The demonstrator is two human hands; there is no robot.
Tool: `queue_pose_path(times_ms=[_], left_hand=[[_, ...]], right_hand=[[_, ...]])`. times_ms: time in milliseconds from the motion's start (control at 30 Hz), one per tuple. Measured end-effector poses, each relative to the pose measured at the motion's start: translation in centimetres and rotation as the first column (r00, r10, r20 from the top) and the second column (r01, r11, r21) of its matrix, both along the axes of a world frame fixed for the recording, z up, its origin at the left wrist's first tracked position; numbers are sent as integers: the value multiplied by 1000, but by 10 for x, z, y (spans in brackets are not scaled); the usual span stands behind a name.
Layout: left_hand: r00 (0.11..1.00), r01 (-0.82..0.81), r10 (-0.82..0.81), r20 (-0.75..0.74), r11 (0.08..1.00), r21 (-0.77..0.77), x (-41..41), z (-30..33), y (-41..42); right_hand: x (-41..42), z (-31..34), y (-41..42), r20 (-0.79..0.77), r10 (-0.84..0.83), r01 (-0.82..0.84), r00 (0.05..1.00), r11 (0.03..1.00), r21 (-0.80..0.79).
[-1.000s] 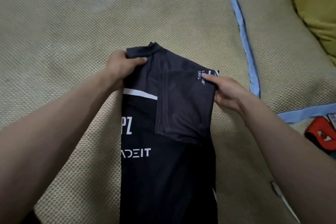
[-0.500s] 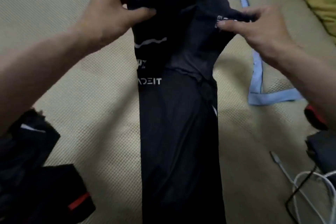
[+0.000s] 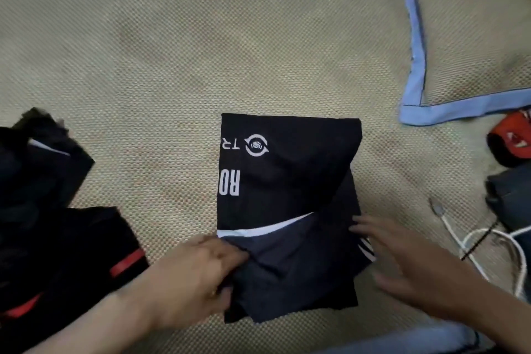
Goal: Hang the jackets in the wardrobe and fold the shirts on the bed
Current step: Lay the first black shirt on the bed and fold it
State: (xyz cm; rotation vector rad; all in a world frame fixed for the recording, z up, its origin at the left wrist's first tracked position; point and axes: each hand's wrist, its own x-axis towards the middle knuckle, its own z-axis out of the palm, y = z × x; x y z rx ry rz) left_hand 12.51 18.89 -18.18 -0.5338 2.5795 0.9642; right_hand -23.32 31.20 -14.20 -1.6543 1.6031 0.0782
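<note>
A black shirt (image 3: 284, 195) lies folded into a compact rectangle on the bed (image 3: 172, 52), whose surface is a beige woven mat. It sits directly ahead of and between the two hands, its near end reaching down between them. White lettering and a round white logo run along its left side, and a white stripe crosses it just beyond the left hand's fingertips.

The left hand (image 3: 195, 276) rests on the near left corner of the shirt, its fingers curled around the fabric edge and gripping a fold there. The right hand (image 3: 408, 261) is spread open with straight fingers, its fingertips touching the shirt's right edge near some short white stripes; it holds nothing.

Out to the left of the left hand lies a pile of dark clothes (image 3: 51, 224) with red trim, apart from the folded shirt. Far beyond the right hand a pillow with a blue border (image 3: 413, 66) lies on the mat. To the right of the right hand, a white cable (image 3: 471, 241) loops across the mat, with a red and black item (image 3: 511, 138) and a dark grey garment (image 3: 514, 195) farther out at the frame's edge; what the red item is cannot be told
</note>
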Motion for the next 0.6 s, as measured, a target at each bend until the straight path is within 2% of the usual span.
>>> queue_pose_path(times_ms=[100,167,200,267,333,400,467,533,600], left_hand=[[963,-251,242,-122,966,-64,-41,14,-59],[905,-421,400,-142,888,-182,-74,7,-111],[886,-463,454,-92,855,-233,-90,3,-136],[886,-427,454,89,877,-221,-117,-8,-174],[906,-340,353,234,936,-96,-136,-17,-191],[922,-308,302,242,951,-14,-140,-18,-193],[925,-350,345,159,937,6,-135,-5,-194],[924,-382,380,52,922,60,-122,23,-187],[937,-338,343,-58,937,87,-101,55,-162]], right_hand=[[2,9,-66,28,-259,259,965,940,-222],[-3,3,-119,-54,-325,299,944,914,-275],[-5,-3,-146,-103,-296,265,950,935,-237],[-11,-22,-188,-168,-208,202,964,978,-54],[-10,-38,-211,-252,-158,197,955,971,137],[-9,-43,-218,-253,-136,195,958,955,225],[-11,-30,-214,-183,-161,197,970,960,199],[-15,-3,-200,-105,-201,210,974,974,82],[-14,28,-166,-32,-197,196,980,979,-48]])
